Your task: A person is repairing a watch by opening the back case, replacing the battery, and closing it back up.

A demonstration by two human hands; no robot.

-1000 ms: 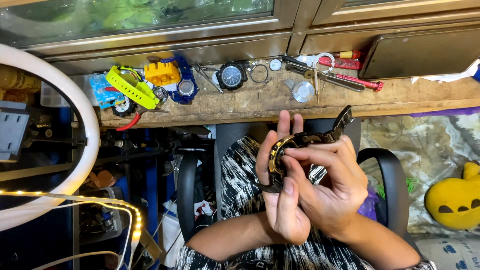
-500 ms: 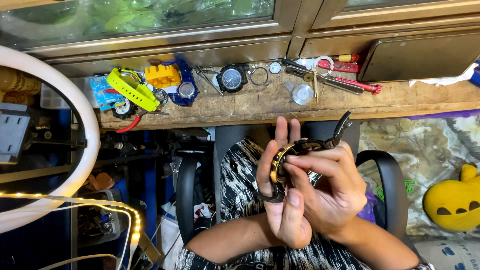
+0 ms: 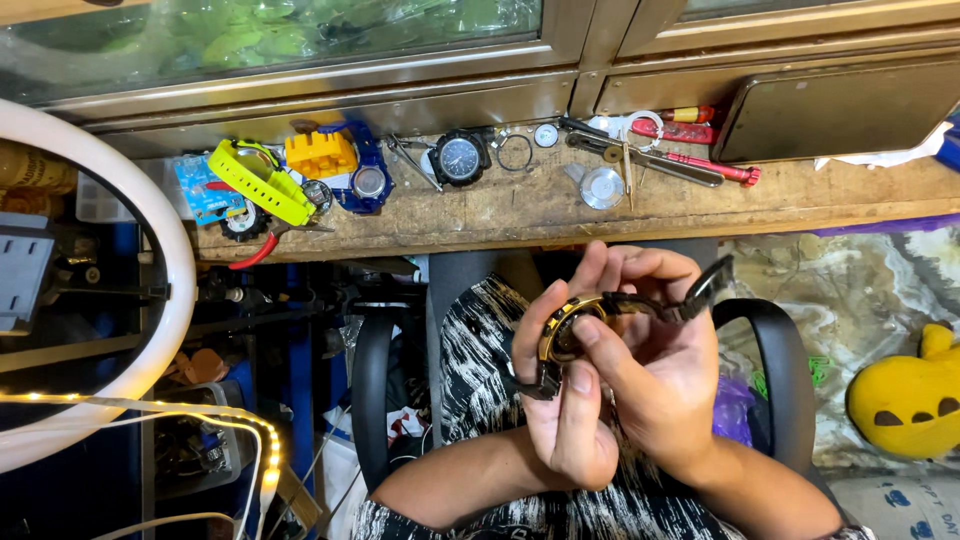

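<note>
Head view: both hands hold a wristwatch (image 3: 566,335) up over the lap, below the front edge of the wooden bench (image 3: 520,215). The left hand (image 3: 560,400) wraps its round case, thumb on top. The right hand (image 3: 665,385) pinches the dark strap (image 3: 690,300). It looks like checking; steady fingers are needed next.

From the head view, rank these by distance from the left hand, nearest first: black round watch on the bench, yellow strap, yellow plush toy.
From the left hand:
1. Black round watch, straight above on the bench.
2. Yellow plush toy, far right, and yellow strap, upper left on the bench: too close to call.
</note>
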